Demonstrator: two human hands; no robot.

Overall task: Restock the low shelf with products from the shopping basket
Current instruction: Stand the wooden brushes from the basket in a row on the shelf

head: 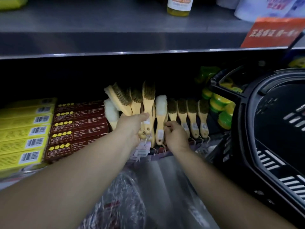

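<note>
Fingers [140, 135] of the left hand [132, 128] stretch out over crinkled plastic wrap [118, 195] lying nearest the camera, and they are curled tight round a bunch of brushes [148, 100], thumb pressed across the pale wooden handles, string tags dangling below the grip. Just beside it, the right hand [176, 134] has its fingers tucked in against the handle of a white fleecy brush [160, 113]; whether it actually has hold of anything, I cannot tell. And look at these brushes: light wood, dark brown bristles fanned upward in the held bunch, small stickers on the handles. To the right, four more brushes [187, 111] stand in a neat row, bristles up, side by side on the low shelf [57, 80]. Further right, the black shopping basket [244, 113] is tipped toward us, its slotted wall in view, with green and yellow round items [221, 103] just behind its rim. Over on the left, dark red boxes [79, 124] sit stacked beside yellow boxes [24, 128] with barcodes facing out. Up above, the grey upper shelf [115, 42] carries a bottle of yellow liquid [178, 5], white paper rolls [257, 7] and an orange sign [270, 32].
</note>
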